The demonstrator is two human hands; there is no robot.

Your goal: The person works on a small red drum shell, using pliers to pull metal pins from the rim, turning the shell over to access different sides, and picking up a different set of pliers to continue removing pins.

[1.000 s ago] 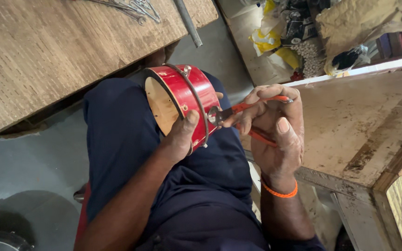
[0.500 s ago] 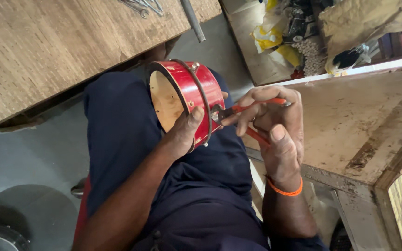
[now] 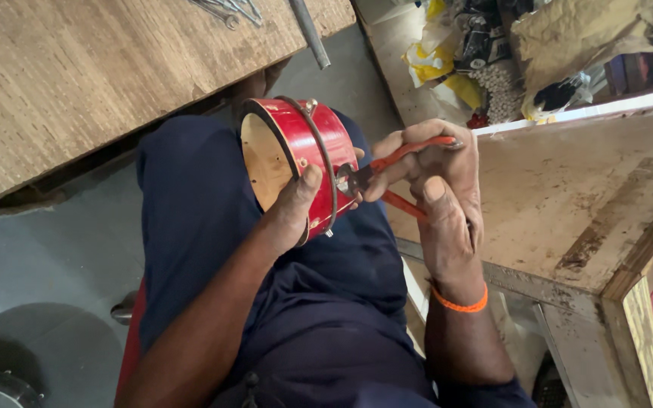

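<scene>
1. So, watching from the side: the person sits with a small red drum point(image 3: 300, 162) on its edge on the lap, its pale wooden-looking face turned toward the plywood board point(image 3: 100, 83) up top.
2. Left hand point(image 3: 292, 211) is wrapped round the lower part of the drum, thumb pressed on the red shell next to the thin metal band around it. Fingers are closed in a firm hold on the drum.
3. Right hand point(image 3: 440, 189) is clenched around the orange handles of a pair of pliers point(image 3: 387, 177). The dark nose of the pliers sits right against the side of the drum, at the band.
4. What's changed over the last second: not much, really. The drum has tipped a touch and the pliers have stayed put at that same spot on the band, so to me it looks like steady work on one fitting, not a move to a new one.
5. Orange wristband point(image 3: 459, 304) on the right wrist, just below the drum.
6. Around the drum: a worn, stained table point(image 3: 568, 196) off to its right, a heap of yellow bags and clutter point(image 3: 485, 60) above that, a metal rod point(image 3: 310, 34) lying on the board above the drum, grey floor point(image 3: 47, 279) to the drum's left.
</scene>
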